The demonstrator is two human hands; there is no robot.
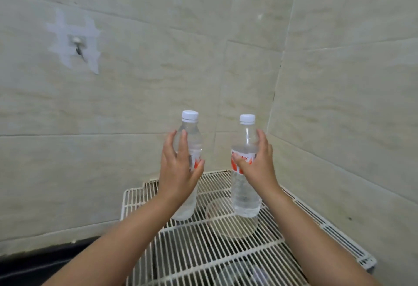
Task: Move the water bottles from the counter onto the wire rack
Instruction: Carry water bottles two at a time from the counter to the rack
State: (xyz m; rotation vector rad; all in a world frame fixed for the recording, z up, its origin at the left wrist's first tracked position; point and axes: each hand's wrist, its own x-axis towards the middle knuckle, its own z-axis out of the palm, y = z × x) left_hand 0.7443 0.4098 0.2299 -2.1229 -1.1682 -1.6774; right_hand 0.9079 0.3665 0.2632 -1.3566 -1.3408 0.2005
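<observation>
Bottles are held upright in the middle of the frame, one in each hand. The left bottle (188,148) is gripped by the left hand (178,170), and the right bottle (245,184) by the right hand (256,166). Both bottoms are seen just over the wire rack (203,247), lower in the frame, so a straight drop down is likely needed.

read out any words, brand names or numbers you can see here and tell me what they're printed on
"...aha": white letters on the red label of the right bottle; the right hand hides the start of the word.
Red label of the left bottle: mostly behind the left hand, nothing readable.
White caps, wire rack, wall tiles: no text.
</observation>
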